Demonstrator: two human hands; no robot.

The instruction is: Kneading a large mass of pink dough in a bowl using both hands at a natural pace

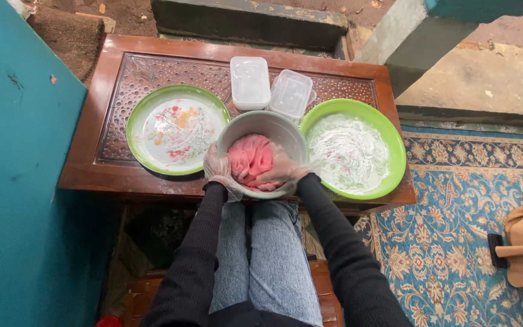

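Both gloved hands, left hand [218, 168] and right hand [282, 171], clutch pink dough [249, 158] in grey bowl [266, 125]; bowl overhangs table [86, 175] edge; hard press could tip it.

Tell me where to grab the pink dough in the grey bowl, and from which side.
Probably from straight above, palms cupping its two flanks. The pink dough sits deep in the grey bowl, whose wall blocks any side approach; only the top is open. It is a soft, folded lump with no edge, so a wide two-sided scoop suits it. The gloved left hand and right hand already flank it.
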